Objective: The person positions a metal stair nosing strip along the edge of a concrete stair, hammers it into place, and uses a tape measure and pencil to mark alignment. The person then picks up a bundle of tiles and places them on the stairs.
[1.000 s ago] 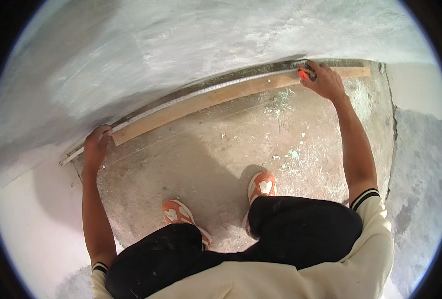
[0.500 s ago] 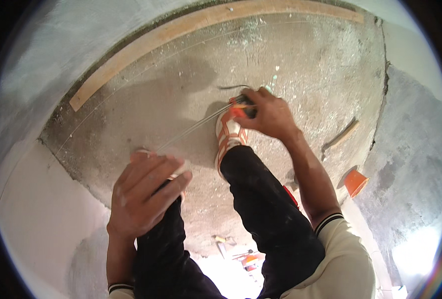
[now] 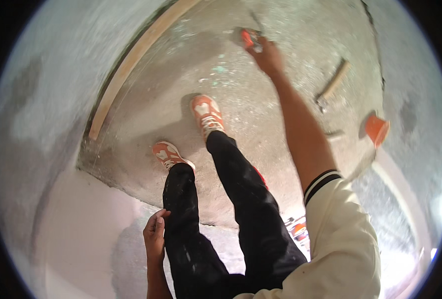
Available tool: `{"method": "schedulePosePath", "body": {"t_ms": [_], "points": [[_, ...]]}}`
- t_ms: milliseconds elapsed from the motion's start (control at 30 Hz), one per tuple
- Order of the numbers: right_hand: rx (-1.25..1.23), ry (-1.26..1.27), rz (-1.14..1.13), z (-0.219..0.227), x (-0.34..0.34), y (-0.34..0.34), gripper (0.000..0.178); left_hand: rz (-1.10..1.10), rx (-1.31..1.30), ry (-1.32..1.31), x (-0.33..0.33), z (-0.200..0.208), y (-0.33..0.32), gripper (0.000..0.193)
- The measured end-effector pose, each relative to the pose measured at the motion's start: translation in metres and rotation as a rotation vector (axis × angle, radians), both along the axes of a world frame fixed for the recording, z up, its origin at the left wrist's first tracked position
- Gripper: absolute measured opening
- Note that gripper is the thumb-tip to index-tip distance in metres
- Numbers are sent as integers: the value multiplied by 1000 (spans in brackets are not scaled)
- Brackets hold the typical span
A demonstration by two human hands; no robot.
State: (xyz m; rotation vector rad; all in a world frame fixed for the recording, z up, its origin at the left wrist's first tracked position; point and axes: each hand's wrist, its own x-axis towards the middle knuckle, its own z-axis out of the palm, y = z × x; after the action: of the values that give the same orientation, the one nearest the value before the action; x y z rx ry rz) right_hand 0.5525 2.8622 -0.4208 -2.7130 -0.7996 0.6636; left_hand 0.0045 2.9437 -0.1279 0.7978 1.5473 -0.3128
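So we've got our right hand point(image 3: 270, 56) stretched way out over the rough grey concrete floor point(image 3: 281, 119), fingers closed around a small orange-and-grey hand tool point(image 3: 250, 38), blurry so we can't tell what kind. Our left hand point(image 3: 155, 238) hangs loose beside our black trouser leg point(image 3: 188, 239), fingers curled, holding nothing. Our orange-and-white sneakers point(image 3: 207, 113) stand on the concrete. A long pale wooden batten point(image 3: 131, 65) lies along the wall edge, and an orange plastic cup point(image 3: 376, 128) sits off to the right.

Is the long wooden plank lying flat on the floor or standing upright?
Lying flat. The wooden plank rests lengthwise on the concrete floor, along the foot of the wall.
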Motion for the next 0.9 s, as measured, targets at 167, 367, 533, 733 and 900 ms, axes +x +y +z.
{"method": "schedulePosePath", "body": {"t_ms": [167, 367, 533, 733, 900], "points": [[766, 666, -607, 222, -100, -36, 51, -509, -49, -71, 17, 52, -24, 40], [1675, 460, -825, 488, -144, -189, 60, -1116, 306, -248, 43, 110, -33, 58], [1910, -25, -357, 646, -171, -270, 23, -1376, 279, -209, 11, 102, -53, 68], [1683, -158, -55, 702, -218, -398, 19, -1606, 255, -81, 12, 110, -93, 63], [1565, -9, -23, 719, -251, -538, 24, -1660, 279, -72, 41, 117, -128, 60]]}}
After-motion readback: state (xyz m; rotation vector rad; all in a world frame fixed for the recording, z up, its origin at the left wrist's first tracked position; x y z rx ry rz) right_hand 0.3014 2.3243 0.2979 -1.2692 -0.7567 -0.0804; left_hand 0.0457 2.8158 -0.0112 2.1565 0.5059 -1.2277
